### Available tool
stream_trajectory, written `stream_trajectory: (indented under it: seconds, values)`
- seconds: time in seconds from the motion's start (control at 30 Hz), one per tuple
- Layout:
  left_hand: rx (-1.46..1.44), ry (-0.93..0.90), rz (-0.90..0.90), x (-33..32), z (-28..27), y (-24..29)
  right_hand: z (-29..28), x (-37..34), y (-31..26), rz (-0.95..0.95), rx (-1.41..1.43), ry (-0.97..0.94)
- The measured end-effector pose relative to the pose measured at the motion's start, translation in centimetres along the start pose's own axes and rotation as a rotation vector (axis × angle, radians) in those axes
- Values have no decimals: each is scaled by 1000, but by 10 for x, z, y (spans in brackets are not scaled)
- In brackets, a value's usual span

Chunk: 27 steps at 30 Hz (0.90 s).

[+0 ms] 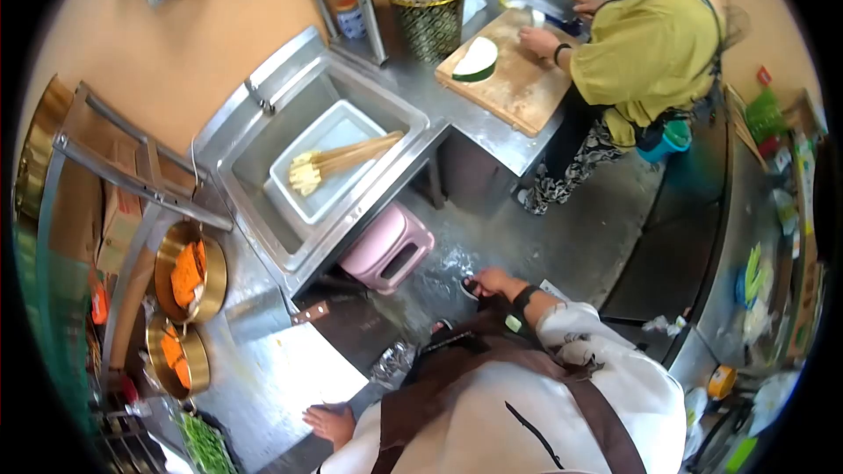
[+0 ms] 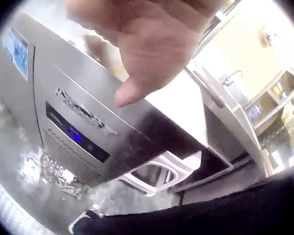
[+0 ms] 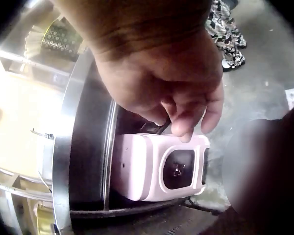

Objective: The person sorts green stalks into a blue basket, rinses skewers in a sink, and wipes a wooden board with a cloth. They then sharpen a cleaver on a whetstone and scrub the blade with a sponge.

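Note:
My left hand (image 1: 330,424) rests on the steel counter's edge, just beyond the near edge of a white board (image 1: 312,369). In the left wrist view its thumb (image 2: 130,92) lies along the front edge. A cleaver (image 1: 309,313) lies at the board's far side, its wooden handle towards the sink. My right hand (image 1: 493,283) hangs in front of my apron, holding nothing, its fingers (image 3: 213,110) loosely curled. Below and beyond it in the right wrist view is a pink plastic stool (image 3: 147,166).
Brass-coloured pots (image 1: 219,285) with orange pieces stand left, near leafy greens (image 1: 204,443). A sink (image 1: 413,123) holds a white tub (image 1: 338,118) with pale-tipped sticks (image 1: 351,156). Another person (image 1: 654,48) works at a wooden board (image 1: 505,101) bearing a green-rinded white slice (image 1: 477,59).

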<state>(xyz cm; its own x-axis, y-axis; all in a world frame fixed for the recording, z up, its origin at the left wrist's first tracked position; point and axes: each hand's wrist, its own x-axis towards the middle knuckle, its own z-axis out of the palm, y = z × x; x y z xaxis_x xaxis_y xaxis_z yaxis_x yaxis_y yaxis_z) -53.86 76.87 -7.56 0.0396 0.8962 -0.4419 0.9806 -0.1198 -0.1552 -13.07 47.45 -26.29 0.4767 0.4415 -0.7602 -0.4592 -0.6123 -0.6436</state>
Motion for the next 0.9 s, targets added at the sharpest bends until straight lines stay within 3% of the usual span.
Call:
stream_trajectory:
  seconds: [0.1, 0.13, 0.27, 0.33, 0.37, 0.43, 0.5, 0.53, 0.57, 0.63, 0.7, 0.77, 0.9]
  values:
    - [-149, 11, 32, -32, 32, 18, -24, 19, -20, 32, -59, -34]
    - [-162, 112, 73, -34, 66, 9, -38, 27, -34, 31, -76, -58]
    - [-186, 75, 115, -51, 143, -5, -77, 97, -29, -134, -497, -245]
    - [-236, 13, 104, -105, 192, -15, -97, 131, -16, -410, -763, -327]
    - [-267, 58, 151, -121, 207, -20, -103, 140, -19, -436, -829, -375]
    - [-413, -39, 66, -179, 139, 41, -110, 154, -35, -226, -762, -430]
    - [-476, -137, 32, -212, 111, 70, -101, 156, -52, 25, -659, -478]
    - [-442, -206, 13, -218, 110, 79, -88, 136, -69, 71, -603, -394]
    - [-524, -241, 55, -223, 119, 81, -74, 117, -90, 97, -542, -287]
    - [-731, -419, -87, -234, 99, 104, -50, 100, -97, 125, -616, -319]
    - [-770, -387, -129, -241, 113, 115, -38, 101, -98, 116, -650, -309]
    - [-800, -350, -158, -249, 125, 124, -27, 111, -81, 72, -790, -484]
    - [-1128, -370, -342, -276, 156, 138, 8, 119, -68, -20, -1057, -538]
